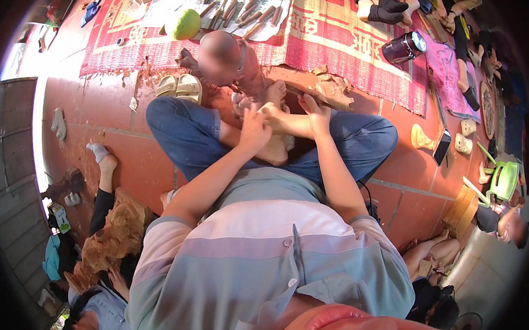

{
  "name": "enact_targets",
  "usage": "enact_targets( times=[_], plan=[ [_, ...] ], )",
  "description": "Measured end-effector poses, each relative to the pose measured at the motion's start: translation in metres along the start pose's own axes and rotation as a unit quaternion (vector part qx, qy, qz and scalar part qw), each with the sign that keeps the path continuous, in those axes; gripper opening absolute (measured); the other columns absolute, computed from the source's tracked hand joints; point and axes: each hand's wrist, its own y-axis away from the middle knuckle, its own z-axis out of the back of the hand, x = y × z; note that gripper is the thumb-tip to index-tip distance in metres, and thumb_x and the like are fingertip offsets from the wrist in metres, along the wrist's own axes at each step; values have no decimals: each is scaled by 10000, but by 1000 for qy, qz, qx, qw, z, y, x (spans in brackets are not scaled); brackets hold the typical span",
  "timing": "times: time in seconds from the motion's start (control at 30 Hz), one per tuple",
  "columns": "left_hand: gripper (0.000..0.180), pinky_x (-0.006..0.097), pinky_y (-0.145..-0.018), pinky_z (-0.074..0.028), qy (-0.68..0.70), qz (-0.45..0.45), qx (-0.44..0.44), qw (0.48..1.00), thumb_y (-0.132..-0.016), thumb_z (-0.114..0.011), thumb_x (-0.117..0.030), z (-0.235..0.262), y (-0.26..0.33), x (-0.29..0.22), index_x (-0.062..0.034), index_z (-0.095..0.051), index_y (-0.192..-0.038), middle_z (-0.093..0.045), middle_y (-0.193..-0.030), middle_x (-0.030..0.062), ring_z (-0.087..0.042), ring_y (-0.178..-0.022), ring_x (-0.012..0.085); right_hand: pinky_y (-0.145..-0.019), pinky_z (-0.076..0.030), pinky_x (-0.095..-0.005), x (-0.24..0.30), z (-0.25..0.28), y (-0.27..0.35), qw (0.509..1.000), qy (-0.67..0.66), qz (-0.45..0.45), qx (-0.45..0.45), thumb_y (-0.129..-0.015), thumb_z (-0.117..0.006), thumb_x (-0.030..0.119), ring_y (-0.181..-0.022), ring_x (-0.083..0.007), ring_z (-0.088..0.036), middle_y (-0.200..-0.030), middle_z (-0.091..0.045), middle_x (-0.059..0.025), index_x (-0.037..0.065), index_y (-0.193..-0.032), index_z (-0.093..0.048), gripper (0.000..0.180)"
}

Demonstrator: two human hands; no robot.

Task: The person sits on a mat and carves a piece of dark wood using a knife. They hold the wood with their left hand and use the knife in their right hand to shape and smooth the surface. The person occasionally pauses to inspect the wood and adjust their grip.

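A reddish-brown carved wooden figure [250, 71] with a rounded, blurred head lies between my bare feet, on the tiles by the mat. My left hand [254, 129] is closed at its lower end, the fingers partly hidden. To the right, beside my foot [276, 92], my right hand [316, 112] has its fingers bent around a thin dark tool [300, 93]; its exact kind is too small to tell. I sit cross-legged in blue jeans [183, 130], both forearms reaching over my lap.
Several wood-handled carving tools [249, 11] and a green round fruit [183, 24] lie on a red patterned mat [323, 29]. Nearby are yellow sandals [188, 87], a pale wood chunk [331, 88], a dark tumbler [400, 48] and a green plastic chair [504, 180]. Other people sit around.
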Motion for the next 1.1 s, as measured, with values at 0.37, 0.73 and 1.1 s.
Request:
enact_targets(
  times=[0.37,0.73,1.1],
  plan=[
    [156,426,-953,-391,20,10,79,997,-722,-514,-73,14,-3,6,-27,-637,-807,-364,-1284,316,-440,-1135,419,-724,-513,-265,1,-11,26,991,119,60,19,-800,-601,-11,-807,-162,-620,-878,-589,-120,-9,-932,-486,175],
    [272,287,-688,-511,144,-12,-157,977,-716,-618,57,45,20,-1,-30,-589,-972,-560,-850,99,-607,-779,207,-788,-463,-315,-17,-75,66,860,387,254,213,-756,-662,114,-853,-233,-601,-909,-610,-125,11,-800,-571,145],
    [263,281,-590,-472,111,-64,-225,966,-665,-597,58,33,-7,39,-14,-601,-918,-594,-819,127,-594,-694,237,-861,-451,-365,-27,-94,55,814,458,190,302,-843,-536,146,-1009,-365,-563,-1147,-537,-257,-29,-975,-615,233]
  ],
)
